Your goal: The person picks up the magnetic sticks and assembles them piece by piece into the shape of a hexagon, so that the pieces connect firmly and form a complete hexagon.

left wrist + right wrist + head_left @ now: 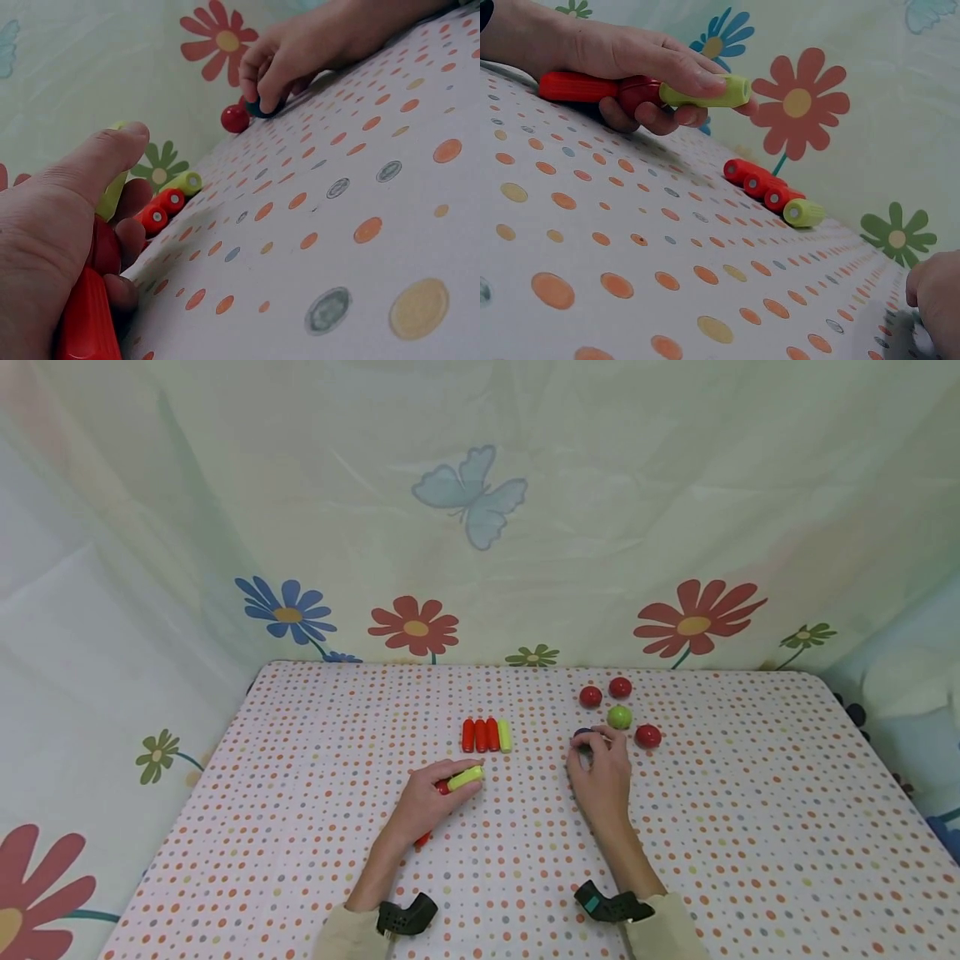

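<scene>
My left hand grips a joined piece just above the table: a red rod, a dark red ball and a yellow-green rod in one line. Thumb and fingers lie along the yellow-green rod, whose end sticks out past them. Farther right, my right hand pinches a dark blue ball at the tabletop, fingers pointing down. In the right wrist view only part of that hand shows at the edge, and its ball is hidden.
Between the hands, farther back, red rods and a yellow-green rod lie side by side. Near the right hand sit a green ball and red balls. The dotted tablecloth ends at a flowered curtain.
</scene>
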Available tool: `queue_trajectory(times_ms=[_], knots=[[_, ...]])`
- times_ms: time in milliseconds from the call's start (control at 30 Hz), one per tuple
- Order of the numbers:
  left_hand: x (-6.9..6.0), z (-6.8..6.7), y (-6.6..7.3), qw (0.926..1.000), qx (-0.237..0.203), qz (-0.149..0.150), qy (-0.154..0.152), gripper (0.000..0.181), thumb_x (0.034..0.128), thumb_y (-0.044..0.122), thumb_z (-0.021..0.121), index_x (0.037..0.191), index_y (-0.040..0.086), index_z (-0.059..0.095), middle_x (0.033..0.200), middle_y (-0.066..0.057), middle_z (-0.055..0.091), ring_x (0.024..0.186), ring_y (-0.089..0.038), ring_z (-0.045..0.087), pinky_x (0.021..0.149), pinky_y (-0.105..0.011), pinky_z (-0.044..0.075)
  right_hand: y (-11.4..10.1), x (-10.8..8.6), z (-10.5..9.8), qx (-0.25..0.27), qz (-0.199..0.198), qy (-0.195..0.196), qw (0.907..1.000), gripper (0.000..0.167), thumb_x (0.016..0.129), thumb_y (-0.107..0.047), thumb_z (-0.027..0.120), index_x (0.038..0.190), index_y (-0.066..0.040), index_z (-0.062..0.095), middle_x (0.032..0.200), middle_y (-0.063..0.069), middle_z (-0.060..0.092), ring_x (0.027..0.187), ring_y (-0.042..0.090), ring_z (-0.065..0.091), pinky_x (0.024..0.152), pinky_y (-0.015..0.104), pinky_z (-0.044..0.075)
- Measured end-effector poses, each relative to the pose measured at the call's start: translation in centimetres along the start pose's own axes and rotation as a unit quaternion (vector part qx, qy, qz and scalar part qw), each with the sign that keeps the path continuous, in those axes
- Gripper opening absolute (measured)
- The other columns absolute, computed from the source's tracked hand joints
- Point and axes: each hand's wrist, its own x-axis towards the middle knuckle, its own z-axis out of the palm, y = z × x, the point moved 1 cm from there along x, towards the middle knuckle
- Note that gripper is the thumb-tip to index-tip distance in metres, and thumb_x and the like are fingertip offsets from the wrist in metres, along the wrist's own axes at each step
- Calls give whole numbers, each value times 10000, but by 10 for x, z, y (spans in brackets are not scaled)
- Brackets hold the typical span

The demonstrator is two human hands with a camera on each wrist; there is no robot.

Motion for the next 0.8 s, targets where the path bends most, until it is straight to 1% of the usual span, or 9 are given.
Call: queue_trajectory(times_ms=[100,200,267,333,400,500,633,733,800], knots=[[0,0,0,10000,21,-32,-23,333,868,311,729,1192,239,698,1046,69,712,854,-58,589,750,-195,490,-1,0,0,98,7,-110,9999,87,838,-5,654,886,-31,585,1304,200,454,1219,399,472,1045,561,379],[1,0,-1,10000,7,-41,8,330,861,305,736,1183,240,703,1046,66,714,851,-56,595,741,-194,495,-4,0,0,388,27,-260,9989,116,830,-11,660,889,-42,566,1271,175,461,1216,363,483,1061,529,391],[1,0,0,10000,-16,-4,32,334,859,303,739,1184,233,704,1054,56,716,856,-58,602,742,-197,501,-7,0,1,751,5,-393,9964,156,834,-14,662,951,-29,560,1253,166,478,1173,330,517,1024,477,440],[1,0,-1,10000,-33,2,34,335,857,313,739,1183,239,705,1062,52,717,864,-51,608,747,-195,505,-10,-1,2,1235,29,-661,9901,243,853,-20,658,1068,-22,545,1249,147,499,1122,284,553,968,355,490],[1,1,-1,10000,-40,-12,23,337,855,325,740,1180,243,706,1064,49,717,866,-41,610,750,-192,506,-13,-5,4,1782,55,-1070,9781,351,878,-21,644,1200,-20,506,1267,138,502,1094,255,577,897,225,507],[0,2,-1,10000,-6,-29,19,339,853,330,741,1177,236,708,1049,36,717,849,-32,604,738,-184,504,-18,-12,7,2488,-21,-1712,9533,452,898,-5,630,1322,-25,476,1306,146,491,1101,234,591,858,109,488],[-1,3,-1,9999,103,53,60,334,858,318,737,1175,215,709,1021,7,716,821,-34,590,716,-180,500,-25,-20,13,3030,-479,-2323,9230,424,896,29,618,1309,1,528,1311,187,478,1123,160,581,920,124,479],[-1,2,-1,9999,131,88,63,328,861,322,733,1172,220,710,1017,7,718,817,-33,588,709,-176,498,-29,-24,16,3228,-739,-2645,9058,389,900,21,615,1282,7,541,1311,202,472,1114,69,571,934,136,479],[-1,2,-1,9998,144,112,68,323,862,323,732,1167,220,712,1005,7,715,805,-34,584,696,-177,496,-31,-25,17,3333,-787,-2803,8967,383,907,-1,620,1280,2,532,1318,210,464,1103,29,571,933,136,479]])
